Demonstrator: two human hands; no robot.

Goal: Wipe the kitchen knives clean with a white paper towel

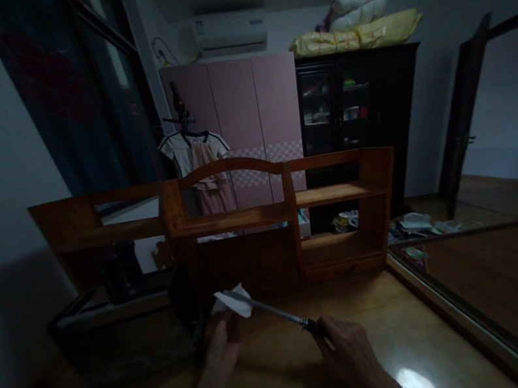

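Note:
My right hand (346, 345) is closed around the black handle of a slim metal rod (279, 313), which looks like a sharpening steel. The rod points up and to the left over the wooden desktop. At its far end a white tissue (238, 301) lies against the metal and covers part of the tip. My left hand (224, 340) pinches this tissue from below; some of its fingers are hidden behind the paper and in shadow.
Behind my hands stands a wooden desk shelf (231, 220). A dark glass tank (128, 335) sits on the desktop (291, 387) to the left. Farther back are a pink wardrobe (237, 105), a black cabinet (391, 92) and hanging clothes (206, 156). A raised ledge (451, 314) runs along the right.

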